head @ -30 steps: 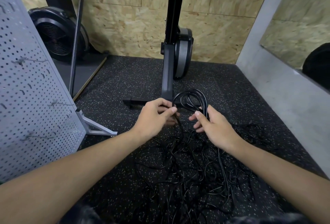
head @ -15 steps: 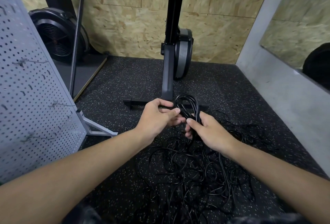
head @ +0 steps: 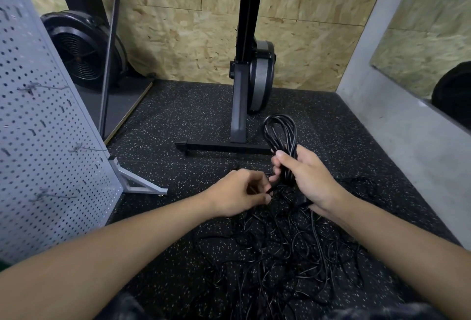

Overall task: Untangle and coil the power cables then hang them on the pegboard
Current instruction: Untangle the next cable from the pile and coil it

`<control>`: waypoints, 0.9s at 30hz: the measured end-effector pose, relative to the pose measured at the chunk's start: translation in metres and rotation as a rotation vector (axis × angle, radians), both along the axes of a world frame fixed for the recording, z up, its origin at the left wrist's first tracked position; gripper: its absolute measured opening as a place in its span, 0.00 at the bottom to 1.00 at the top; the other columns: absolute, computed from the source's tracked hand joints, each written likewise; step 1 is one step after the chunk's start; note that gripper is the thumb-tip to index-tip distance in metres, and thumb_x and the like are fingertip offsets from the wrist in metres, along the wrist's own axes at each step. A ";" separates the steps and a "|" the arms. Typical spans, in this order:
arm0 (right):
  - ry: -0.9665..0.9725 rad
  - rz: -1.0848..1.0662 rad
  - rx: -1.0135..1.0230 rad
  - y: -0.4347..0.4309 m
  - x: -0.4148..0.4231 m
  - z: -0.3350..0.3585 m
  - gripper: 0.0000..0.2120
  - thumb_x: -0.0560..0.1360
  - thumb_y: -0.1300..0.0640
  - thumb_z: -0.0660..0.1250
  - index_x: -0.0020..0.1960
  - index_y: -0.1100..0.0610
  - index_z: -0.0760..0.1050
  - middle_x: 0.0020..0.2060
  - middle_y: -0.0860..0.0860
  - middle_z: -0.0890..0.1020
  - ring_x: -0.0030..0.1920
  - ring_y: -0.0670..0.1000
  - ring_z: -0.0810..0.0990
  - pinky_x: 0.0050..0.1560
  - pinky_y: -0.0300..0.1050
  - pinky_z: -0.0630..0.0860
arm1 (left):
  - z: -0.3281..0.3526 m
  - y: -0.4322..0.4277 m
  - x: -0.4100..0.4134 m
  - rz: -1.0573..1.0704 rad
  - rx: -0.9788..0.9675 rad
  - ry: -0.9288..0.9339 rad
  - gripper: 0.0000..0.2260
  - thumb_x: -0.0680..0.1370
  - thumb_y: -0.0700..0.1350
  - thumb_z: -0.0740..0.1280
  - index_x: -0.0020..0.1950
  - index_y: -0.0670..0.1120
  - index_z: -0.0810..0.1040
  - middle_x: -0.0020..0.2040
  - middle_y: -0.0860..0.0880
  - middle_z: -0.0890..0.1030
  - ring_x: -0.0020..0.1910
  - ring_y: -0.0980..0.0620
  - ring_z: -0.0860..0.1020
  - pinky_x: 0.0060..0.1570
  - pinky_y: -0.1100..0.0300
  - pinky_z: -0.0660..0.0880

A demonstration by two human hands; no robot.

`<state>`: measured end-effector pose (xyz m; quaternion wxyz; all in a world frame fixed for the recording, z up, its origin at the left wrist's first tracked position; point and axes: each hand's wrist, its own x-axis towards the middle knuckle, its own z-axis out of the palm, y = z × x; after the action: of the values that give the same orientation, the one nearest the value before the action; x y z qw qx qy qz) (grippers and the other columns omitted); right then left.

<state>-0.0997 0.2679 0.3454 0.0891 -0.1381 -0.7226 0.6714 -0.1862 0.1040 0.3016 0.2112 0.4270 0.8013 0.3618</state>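
Speckled floor [head: 178, 115] | right hand [head: 308, 179] grips coil [head: 280, 131] | left hand [head: 237, 192] pinches cable [head: 273, 187]

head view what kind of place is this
Probably a gym corner doubling as storage: speckled rubber flooring, an upright exercise machine with a flywheel, chipboard walls, and a freestanding pegboard.
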 end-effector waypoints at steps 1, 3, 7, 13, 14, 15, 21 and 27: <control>0.013 -0.014 -0.037 0.003 -0.001 0.000 0.06 0.86 0.58 0.62 0.51 0.58 0.74 0.40 0.52 0.78 0.38 0.49 0.79 0.54 0.56 0.79 | -0.001 0.000 -0.001 -0.001 -0.035 0.013 0.04 0.80 0.47 0.74 0.50 0.49 0.81 0.47 0.53 0.86 0.45 0.57 0.83 0.48 0.59 0.79; 0.031 -0.038 -0.070 0.008 -0.003 0.002 0.05 0.86 0.58 0.63 0.52 0.58 0.74 0.41 0.52 0.77 0.38 0.49 0.78 0.53 0.57 0.82 | -0.003 -0.001 0.000 -0.021 -0.127 -0.027 0.02 0.81 0.44 0.73 0.50 0.46 0.82 0.45 0.52 0.86 0.38 0.59 0.83 0.38 0.62 0.78; 0.008 -0.085 0.038 0.016 -0.003 0.001 0.05 0.86 0.58 0.62 0.52 0.58 0.73 0.43 0.54 0.75 0.40 0.49 0.74 0.47 0.50 0.83 | 0.000 -0.001 0.001 -0.078 -0.222 0.021 0.07 0.77 0.41 0.76 0.51 0.50 0.82 0.46 0.53 0.86 0.46 0.54 0.83 0.48 0.60 0.79; -0.189 -0.034 0.660 0.030 0.003 0.002 0.09 0.86 0.49 0.58 0.61 0.53 0.72 0.48 0.55 0.82 0.48 0.58 0.82 0.49 0.50 0.77 | 0.015 -0.006 0.000 -0.162 -0.363 0.102 0.24 0.73 0.36 0.76 0.63 0.55 0.74 0.49 0.53 0.85 0.49 0.52 0.82 0.51 0.55 0.80; -0.229 -0.007 0.711 0.029 0.004 0.003 0.11 0.87 0.48 0.57 0.64 0.53 0.71 0.48 0.57 0.82 0.48 0.58 0.83 0.47 0.50 0.77 | 0.015 -0.007 -0.002 -0.155 -0.374 0.137 0.24 0.73 0.37 0.76 0.64 0.54 0.75 0.50 0.53 0.84 0.50 0.51 0.82 0.51 0.54 0.81; -0.257 0.021 0.750 0.029 0.004 0.003 0.12 0.87 0.48 0.57 0.65 0.55 0.69 0.46 0.57 0.82 0.46 0.57 0.83 0.46 0.50 0.77 | 0.017 -0.008 -0.003 -0.144 -0.375 0.176 0.22 0.74 0.38 0.75 0.64 0.54 0.76 0.52 0.51 0.84 0.51 0.49 0.82 0.53 0.52 0.81; -0.416 0.222 0.926 0.022 0.008 0.005 0.11 0.88 0.49 0.55 0.56 0.58 0.65 0.43 0.55 0.79 0.40 0.53 0.78 0.36 0.47 0.69 | 0.030 -0.013 -0.006 -0.107 -0.236 0.613 0.15 0.81 0.43 0.67 0.67 0.51 0.80 0.59 0.51 0.84 0.56 0.49 0.81 0.54 0.51 0.79; -0.550 0.362 0.793 0.014 0.013 0.004 0.15 0.84 0.42 0.54 0.61 0.51 0.66 0.59 0.54 0.79 0.55 0.52 0.78 0.53 0.53 0.71 | 0.033 -0.013 -0.010 -0.068 -0.050 0.692 0.09 0.83 0.49 0.67 0.61 0.50 0.83 0.54 0.54 0.85 0.52 0.52 0.82 0.51 0.50 0.79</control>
<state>-0.0866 0.2818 0.3497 -0.1763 -0.1381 -0.9307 0.2891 -0.1966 0.0905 0.3346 -0.0505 0.5455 0.8194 0.1686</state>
